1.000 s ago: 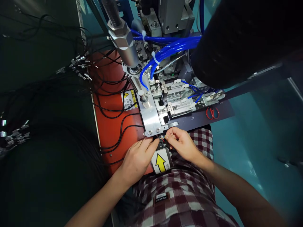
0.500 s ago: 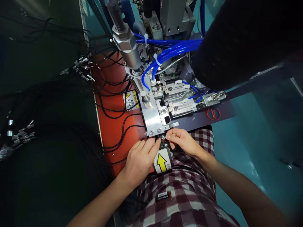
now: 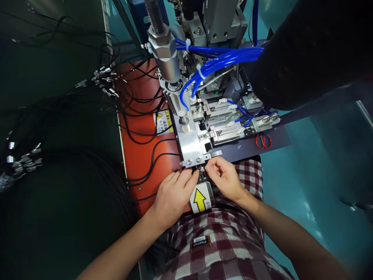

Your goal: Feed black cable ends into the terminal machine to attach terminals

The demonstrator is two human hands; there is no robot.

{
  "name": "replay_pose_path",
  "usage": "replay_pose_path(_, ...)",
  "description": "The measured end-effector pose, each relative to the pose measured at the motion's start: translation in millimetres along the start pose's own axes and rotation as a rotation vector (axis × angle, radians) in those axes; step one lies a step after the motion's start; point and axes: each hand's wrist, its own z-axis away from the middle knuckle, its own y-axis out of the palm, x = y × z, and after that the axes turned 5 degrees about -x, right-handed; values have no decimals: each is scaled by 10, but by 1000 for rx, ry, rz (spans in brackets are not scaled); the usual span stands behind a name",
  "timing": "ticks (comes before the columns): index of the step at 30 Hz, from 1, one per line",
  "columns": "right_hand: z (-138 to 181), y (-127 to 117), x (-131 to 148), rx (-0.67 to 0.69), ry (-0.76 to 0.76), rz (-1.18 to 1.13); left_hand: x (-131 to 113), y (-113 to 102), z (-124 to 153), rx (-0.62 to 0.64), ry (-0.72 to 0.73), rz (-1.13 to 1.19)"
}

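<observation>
At the front end of the machine's metal plate (image 3: 189, 146), my two hands meet over a small dark fixture. My left hand (image 3: 176, 192) rests on the red base, thumb and index finger pressed together at the fixture; what lies between them is hidden. My right hand (image 3: 225, 179) is closed in a pinch, its fingertips at a small bunch of thin coloured wires (image 3: 203, 170), some red. The wires' far ends cannot be made out. Just below the fingertips is a white label with a yellow arrow (image 3: 199, 199).
Black cables (image 3: 151, 155) cross the red base (image 3: 140, 155) on the left. Bundled cables with shiny metal connectors (image 3: 105, 79) lie on the dark surface beyond. Blue air tubes (image 3: 227, 58) arch above metal slides (image 3: 227, 134). Red-handled scissors (image 3: 263, 141) lie at the right.
My right hand has turned slightly, and its fingers have curled closer in at the wires. My left hand stays in place. The view has shifted a little.
</observation>
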Motion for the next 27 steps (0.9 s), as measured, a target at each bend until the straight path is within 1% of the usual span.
replay_pose_path(6,24,23,-21,-17,-12,33,7,-1,13,2,-1,6)
replay_pose_path(8,22,28,-34,-10,39,11,8,0,18,-1,2,4)
replay_pose_path(10,12,5,-25,35,128,-27,8,0,19,-11,3,0)
replay_pose_path(12,-3,-47,25,80,175,19,6,-1,15,-16,0,-5)
replay_pose_path(13,-9,-77,65,87,163,89,5,-2,12,-15,-3,-8)
replay_pose_path(15,-13,-120,155,44,75,274,4,-1,2,-8,-7,-8)
replay_pose_path(17,-9,-110,228,6,-3,340,4,2,-8,-3,-6,-5)
replay_pose_path(19,-1,-48,258,-14,-32,332,4,5,-14,-4,-3,-2)
replay_pose_path(23,0,87,225,-78,-27,264,4,7,-9,-6,-6,6)
replay_pose_path(25,-1,98,202,-75,-19,209,4,5,-1,-7,-8,14)
replay_pose_path(27,1,79,177,-52,24,122,6,3,6,-6,-9,18)
